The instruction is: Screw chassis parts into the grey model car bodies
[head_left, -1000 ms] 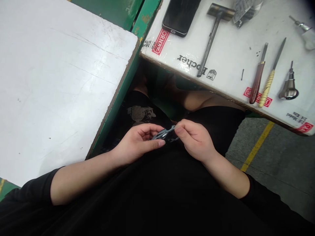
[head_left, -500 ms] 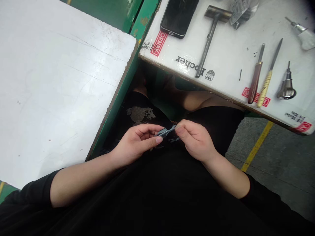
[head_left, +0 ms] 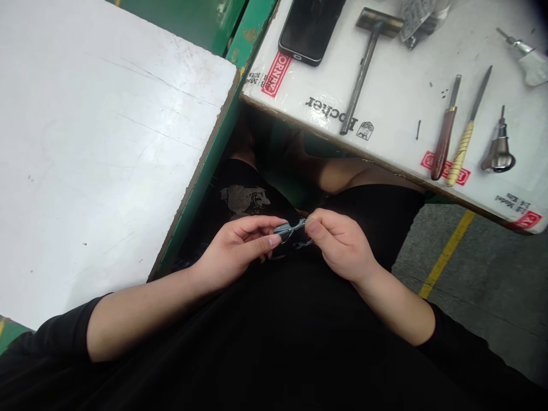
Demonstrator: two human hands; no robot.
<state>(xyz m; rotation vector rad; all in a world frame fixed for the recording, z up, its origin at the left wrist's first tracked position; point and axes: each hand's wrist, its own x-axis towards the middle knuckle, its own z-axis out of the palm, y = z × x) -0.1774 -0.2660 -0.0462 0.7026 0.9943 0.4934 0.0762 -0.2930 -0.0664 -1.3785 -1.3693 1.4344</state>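
Note:
Over my lap, both hands pinch a small grey metal part. My left hand grips its left end between thumb and curled fingers. My right hand grips its right end with the fingertips pressed together. The part is thin and partly hidden by my fingers, so its shape is unclear. A dark bit hangs just below it against my black clothing.
A white board on a green frame lies to the left. The white tabletop ahead holds a black phone, a hammer, a brown-handled tool, a yellow-handled file and a metal awl. Grey floor with a yellow line is at right.
My left thumb has slid slightly left along the part. Both hands stay pinched on it in the same place.

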